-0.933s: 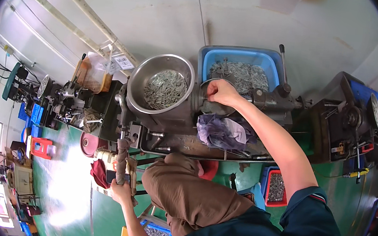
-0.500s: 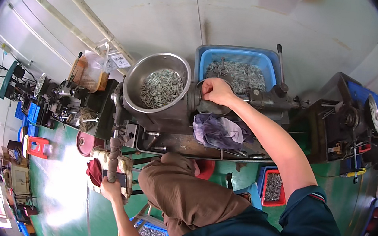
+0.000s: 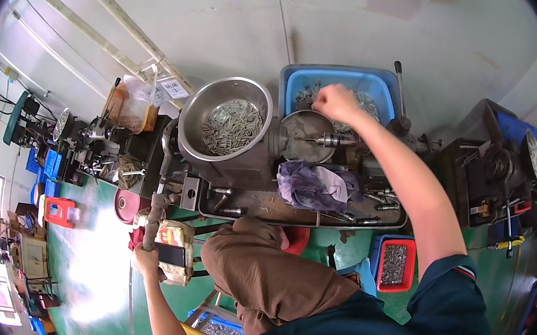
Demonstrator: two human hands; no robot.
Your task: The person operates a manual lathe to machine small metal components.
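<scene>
- The steel bowl (image 3: pixel 192 119) sits on the grey machine housing (image 3: pixel 241 174), with a heap of slim metal pins (image 3: pixel 232 127) inside it.
- Below and left of the bowl, the person's left hand (image 3: pixel 147 261) has its grip closed around the lower end of the cloth-wrapped lever (image 3: pixel 154 221).
- Right of the bowl and slightly higher, the right hand (image 3: pixel 340 103) is over the near side of the blue basket (image 3: pixel 304 77); the fingers of its grip are curled together, and whether they pinch anything cannot be told.
- The basket stands to the right of the bowl and holds many small metal pieces (image 3: pixel 365 104), partly covered by that hand and forearm.
- Just right of the bowl is a round metal plate (image 3: pixel 297 123), with a chuck (image 3: pixel 331 139) in front of it pointing toward the bowl.
- Below and right of the bowl, a crumpled purple cloth (image 3: pixel 309 187) lies over the shallow metal tray (image 3: pixel 264 203).
- Farther below and right of the bowl, a red bin (image 3: pixel 410 266) holds more small metal pieces.
</scene>
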